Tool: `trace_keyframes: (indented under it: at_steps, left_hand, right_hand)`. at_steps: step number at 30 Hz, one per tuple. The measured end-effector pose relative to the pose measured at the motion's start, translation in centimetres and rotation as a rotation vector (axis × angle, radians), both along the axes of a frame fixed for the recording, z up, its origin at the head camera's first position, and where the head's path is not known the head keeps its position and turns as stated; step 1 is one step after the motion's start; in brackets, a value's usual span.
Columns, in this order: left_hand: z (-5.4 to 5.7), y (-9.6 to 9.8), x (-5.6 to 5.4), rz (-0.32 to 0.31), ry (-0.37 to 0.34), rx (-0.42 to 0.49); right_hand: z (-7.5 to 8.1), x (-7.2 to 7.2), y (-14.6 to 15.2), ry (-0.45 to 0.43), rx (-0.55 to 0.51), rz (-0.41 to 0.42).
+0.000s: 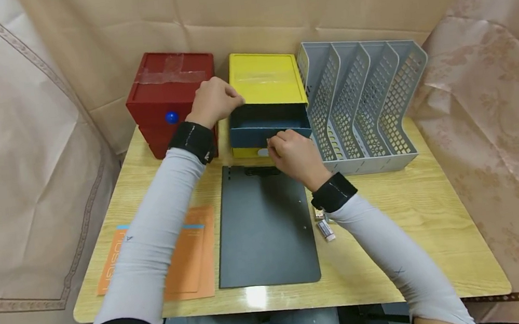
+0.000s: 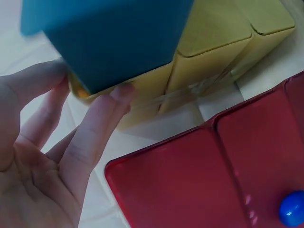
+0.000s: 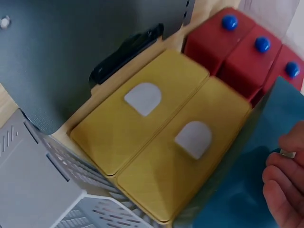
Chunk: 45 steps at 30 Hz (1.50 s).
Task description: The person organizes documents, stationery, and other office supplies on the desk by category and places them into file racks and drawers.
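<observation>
A yellow drawer cabinet (image 1: 267, 75) stands at the back of the table, its blue top drawer (image 1: 256, 129) pulled part way out. My left hand (image 1: 216, 101) holds the cabinet's upper left front edge; in the left wrist view the thumb is by its top and straighter fingers (image 2: 92, 126) lie along its side. At the drawer's front, my right hand (image 1: 296, 156) pinches a small pale knob (image 3: 287, 153), mostly hidden by the fingers. Below the drawer, two yellow drawers with white half-round pulls (image 3: 144, 98) are closed.
Left stands a red drawer cabinet (image 1: 168, 95) with blue knobs; right, a grey file rack (image 1: 372, 164). A dark clipboard (image 1: 266, 229) lies in front, orange booklets (image 1: 189, 262) to its left. Batteries (image 1: 326, 230) lie beside its right edge.
</observation>
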<state>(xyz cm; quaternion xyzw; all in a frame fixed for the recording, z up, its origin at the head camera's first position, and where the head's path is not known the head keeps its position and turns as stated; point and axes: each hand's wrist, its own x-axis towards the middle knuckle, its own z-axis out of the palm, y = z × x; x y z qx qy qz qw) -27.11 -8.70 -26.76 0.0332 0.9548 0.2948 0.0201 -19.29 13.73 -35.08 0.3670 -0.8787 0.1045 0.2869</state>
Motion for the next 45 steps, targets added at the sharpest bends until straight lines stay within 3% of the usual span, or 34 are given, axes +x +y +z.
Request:
trace_keyframes:
  at_steps: [6, 13, 25, 30, 34, 36, 38, 42, 45]
  left_hand:
    - [0.5, 0.2, -0.2, -0.04, -0.007, -0.021]
    - [0.5, 0.0, -0.1, -0.028, -0.026, -0.01]
    - [0.4, 0.0, 0.0, -0.029, -0.032, 0.001]
    - [0.4, -0.7, 0.1, -0.03, -0.031, 0.007]
    - [0.5, -1.4, 0.1, -0.011, -0.036, 0.001]
    - [0.5, -1.7, 0.1, -0.002, -0.046, 0.005]
    - [0.4, -1.7, 0.1, -0.002, -0.06, 0.01]
    - [0.3, -1.2, 0.0, -0.012, -0.076, 0.017]
    - [0.1, -0.4, -0.2, -0.028, -0.075, 0.023]
  right_hand:
    - [0.0, 3.2, 0.3, 0.03, 0.066, 0.048]
    - [-0.3, 6.2, 0.6, 0.046, 0.093, 0.107]
    - [-1.2, 7.1, 1.1, 0.032, 0.125, 0.047]
    - [-1.0, 7.8, 2.5, 0.084, 0.021, 0.053]
    - [-0.5, 7.3, 6.0, 0.075, -0.039, -0.002]
    - [-0.8, 6.8, 8.4, -0.011, -0.054, -0.077]
    - [-1.5, 6.1, 11.3, -0.155, -0.064, -0.191]
    - [-3.9, 5.6, 17.4, -0.564, -0.041, -0.444]
    - [-5.9, 6.1, 21.4, -0.838, 0.01, -0.568]
